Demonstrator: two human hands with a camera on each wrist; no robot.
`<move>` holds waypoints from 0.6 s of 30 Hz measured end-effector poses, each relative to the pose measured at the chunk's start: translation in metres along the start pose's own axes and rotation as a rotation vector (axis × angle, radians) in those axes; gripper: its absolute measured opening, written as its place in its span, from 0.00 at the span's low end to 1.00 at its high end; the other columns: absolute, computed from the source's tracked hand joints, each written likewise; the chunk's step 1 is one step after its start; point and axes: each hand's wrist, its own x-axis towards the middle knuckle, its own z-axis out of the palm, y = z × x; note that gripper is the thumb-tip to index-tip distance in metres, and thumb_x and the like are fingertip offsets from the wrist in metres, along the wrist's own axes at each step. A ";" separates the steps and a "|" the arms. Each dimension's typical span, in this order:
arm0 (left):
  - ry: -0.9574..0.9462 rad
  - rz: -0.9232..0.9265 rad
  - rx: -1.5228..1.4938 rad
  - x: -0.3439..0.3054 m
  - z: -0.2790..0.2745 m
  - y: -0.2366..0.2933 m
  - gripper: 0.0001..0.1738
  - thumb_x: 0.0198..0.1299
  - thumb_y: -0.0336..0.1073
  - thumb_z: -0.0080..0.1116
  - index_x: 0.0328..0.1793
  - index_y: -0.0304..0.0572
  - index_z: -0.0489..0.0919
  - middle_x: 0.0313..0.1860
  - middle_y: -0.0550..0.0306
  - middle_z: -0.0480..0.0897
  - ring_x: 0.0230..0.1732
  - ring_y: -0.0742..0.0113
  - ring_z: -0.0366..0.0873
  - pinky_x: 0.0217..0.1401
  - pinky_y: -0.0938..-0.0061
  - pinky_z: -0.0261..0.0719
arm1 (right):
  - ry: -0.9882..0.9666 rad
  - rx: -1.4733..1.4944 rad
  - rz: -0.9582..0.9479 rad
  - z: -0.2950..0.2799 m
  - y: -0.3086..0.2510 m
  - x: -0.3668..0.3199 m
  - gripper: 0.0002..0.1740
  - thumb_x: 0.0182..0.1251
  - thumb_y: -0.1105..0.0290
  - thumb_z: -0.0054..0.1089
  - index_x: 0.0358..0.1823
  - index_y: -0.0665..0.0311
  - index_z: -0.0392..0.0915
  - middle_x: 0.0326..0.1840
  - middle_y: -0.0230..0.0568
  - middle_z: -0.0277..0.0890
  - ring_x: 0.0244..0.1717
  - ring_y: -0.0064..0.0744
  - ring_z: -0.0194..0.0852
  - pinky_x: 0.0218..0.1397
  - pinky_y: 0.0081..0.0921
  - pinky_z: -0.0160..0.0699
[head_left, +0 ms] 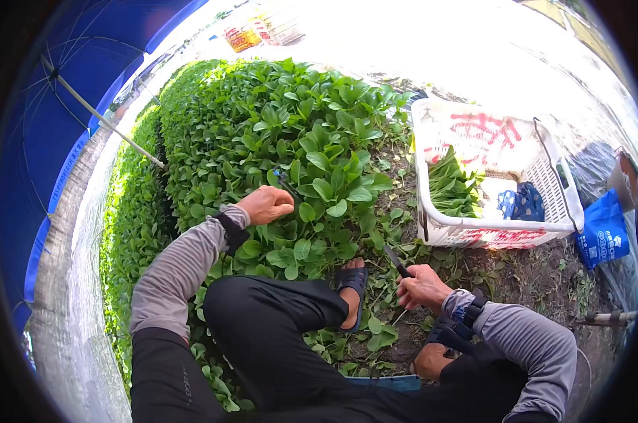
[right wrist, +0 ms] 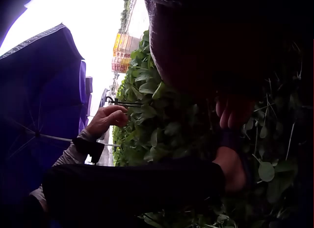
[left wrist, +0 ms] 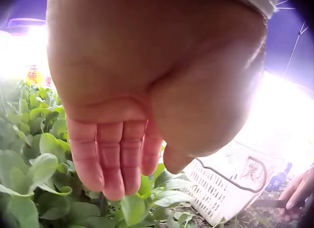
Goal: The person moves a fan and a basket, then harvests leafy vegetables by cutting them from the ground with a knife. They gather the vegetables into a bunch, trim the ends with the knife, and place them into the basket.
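Over the bed of leafy greens point(head_left: 319, 141), my left hand point(head_left: 267, 204) hovers at the edge of the leaves. In the left wrist view its palm faces the camera, and the fingers point(left wrist: 113, 154) extend loosely with nothing gripped. My right hand point(head_left: 423, 285) grips a knife point(head_left: 398, 262) low over the ground, its dark narrow blade pointing toward the plants. Part of that knife point(left wrist: 267, 203) also shows at the right of the left wrist view. A thin dark hooked piece point(right wrist: 125, 103) stands among the leaves just past my left hand.
A white plastic crate point(head_left: 499, 229) holds cut greens point(head_left: 453, 185) and a blue patterned cloth point(head_left: 522, 203). Beside it lies a blue bag point(head_left: 604, 231). A blue umbrella point(head_left: 23, 141) with a pale pole point(head_left: 107, 121) stands at left. Sandaled feet point(head_left: 352, 292) rest among fallen leaves.
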 end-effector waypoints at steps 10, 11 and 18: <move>0.238 -0.091 -0.996 0.050 -0.046 0.039 0.19 0.80 0.49 0.56 0.56 0.40 0.84 0.41 0.58 0.89 0.38 0.72 0.88 0.44 0.75 0.89 | 0.096 0.181 -0.247 0.017 -0.061 0.001 0.12 0.79 0.63 0.61 0.45 0.65 0.76 0.33 0.36 0.81 0.21 0.19 0.75 0.21 0.18 0.72; 0.282 -0.069 -1.024 0.044 -0.062 0.044 0.20 0.80 0.50 0.56 0.56 0.40 0.83 0.41 0.58 0.89 0.38 0.72 0.88 0.45 0.74 0.89 | 0.059 0.240 -0.329 0.016 -0.066 0.009 0.11 0.77 0.64 0.65 0.44 0.65 0.77 0.32 0.33 0.80 0.20 0.15 0.71 0.20 0.17 0.67; 0.387 0.192 -1.122 -0.002 -0.129 0.117 0.31 0.80 0.61 0.49 0.64 0.39 0.80 0.46 0.53 0.88 0.43 0.66 0.88 0.48 0.70 0.88 | -0.031 0.360 -0.675 0.061 -0.178 -0.038 0.10 0.75 0.67 0.69 0.47 0.67 0.81 0.31 0.29 0.78 0.21 0.12 0.67 0.21 0.15 0.62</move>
